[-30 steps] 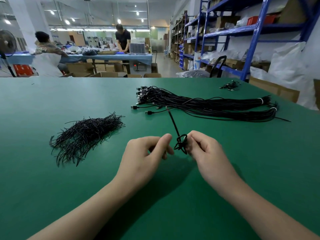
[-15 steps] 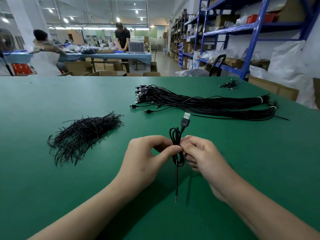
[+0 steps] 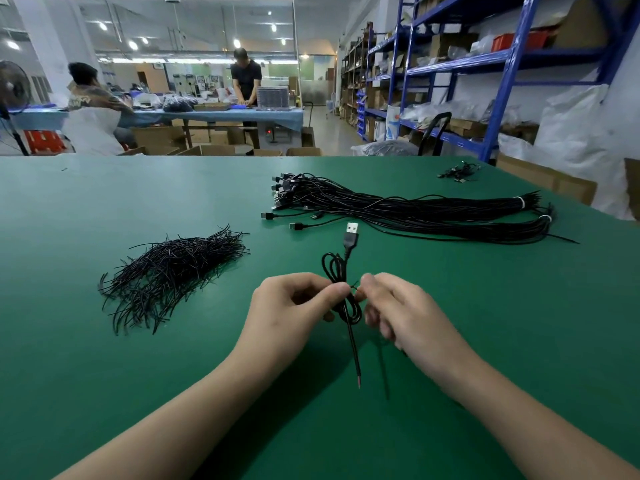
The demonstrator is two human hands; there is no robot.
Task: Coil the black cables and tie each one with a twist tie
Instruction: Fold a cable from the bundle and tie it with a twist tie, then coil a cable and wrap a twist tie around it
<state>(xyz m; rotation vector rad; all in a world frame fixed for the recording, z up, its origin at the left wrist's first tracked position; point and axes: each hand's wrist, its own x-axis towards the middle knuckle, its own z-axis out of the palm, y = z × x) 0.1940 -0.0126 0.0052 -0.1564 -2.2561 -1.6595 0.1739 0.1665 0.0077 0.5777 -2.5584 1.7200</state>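
Green tabletop [image 3: 104, 375], warehouse shelving behind. Left hand [image 3: 287, 313] pinches a small coiled black cable [image 3: 334, 271] at its waist. Its silver USB plug [image 3: 351, 233] points away and the loose tail hangs toward the viewer. Right hand [image 3: 405, 317], blurred, pinches a thin black twist tie [image 3: 355, 286] at the same waist. Heap of black twist ties [image 3: 173, 271] lies left; long bundle of straight black cables [image 3: 415, 213] lies beyond.

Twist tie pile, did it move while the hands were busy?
No. The twist tie pile stays put, left of the cable bundle on the green table.
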